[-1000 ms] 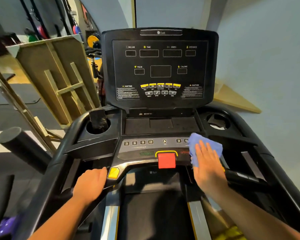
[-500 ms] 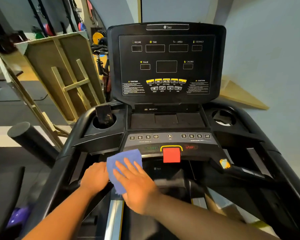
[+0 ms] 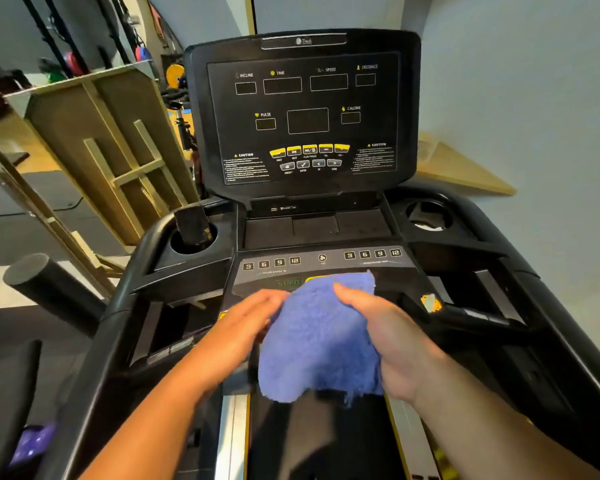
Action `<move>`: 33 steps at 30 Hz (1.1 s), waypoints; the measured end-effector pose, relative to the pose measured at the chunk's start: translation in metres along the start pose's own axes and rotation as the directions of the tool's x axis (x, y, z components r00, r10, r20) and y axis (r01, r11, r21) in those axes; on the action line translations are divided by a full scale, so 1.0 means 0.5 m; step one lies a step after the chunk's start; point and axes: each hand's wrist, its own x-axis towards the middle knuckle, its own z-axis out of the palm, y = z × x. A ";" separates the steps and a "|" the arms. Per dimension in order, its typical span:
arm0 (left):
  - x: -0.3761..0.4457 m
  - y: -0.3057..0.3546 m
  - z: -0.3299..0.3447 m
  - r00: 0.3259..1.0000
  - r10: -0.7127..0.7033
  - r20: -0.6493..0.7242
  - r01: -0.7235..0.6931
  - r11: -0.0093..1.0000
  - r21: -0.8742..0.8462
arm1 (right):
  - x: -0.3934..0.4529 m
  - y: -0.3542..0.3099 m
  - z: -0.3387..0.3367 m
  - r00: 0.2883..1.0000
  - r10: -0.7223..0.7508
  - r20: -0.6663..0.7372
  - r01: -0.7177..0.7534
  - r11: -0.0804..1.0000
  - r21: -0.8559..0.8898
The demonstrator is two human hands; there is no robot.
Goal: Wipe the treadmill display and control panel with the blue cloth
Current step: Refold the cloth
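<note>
The blue cloth [image 3: 317, 341] hangs spread between both hands, lifted off the treadmill just in front of the lower control panel [image 3: 323, 263]. My right hand [image 3: 392, 337] grips its right edge, thumb over the top. My left hand [image 3: 248, 323] holds the left edge with its fingers tucked behind the fabric. The cloth hides the red stop button and part of the START label. The dark upright display [image 3: 307, 119] stands behind, with unlit windows and yellow buttons, untouched by either hand.
A cup holder [image 3: 193, 242] on the left holds a dark object; a second cup holder [image 3: 428, 216] sits on the right. Black handrails [image 3: 492, 320] flank the panel. A wooden frame [image 3: 111, 147] leans at the left, and a black roller [image 3: 49, 289] lies near it.
The right hand swept the cloth from the panel's right side to its left, then lifted it off. My left hand left the handrail and took hold of the cloth's left edge.
</note>
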 end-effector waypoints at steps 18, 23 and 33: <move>-0.053 0.099 0.032 0.996 0.089 0.024 -0.058 0.807 -0.588 | -0.105 -0.077 -0.083 0.889 -0.434 0.150 0.438 0.899 0.005; -0.058 0.095 0.024 0.988 0.153 0.020 -0.127 0.878 -0.462 | -0.116 -0.087 -0.093 0.840 -0.492 0.227 0.508 0.862 -0.010; -0.068 0.094 0.029 0.964 0.249 -0.090 -0.265 0.900 -0.345 | -0.103 -0.087 -0.114 0.774 -0.569 0.279 0.607 0.791 -0.072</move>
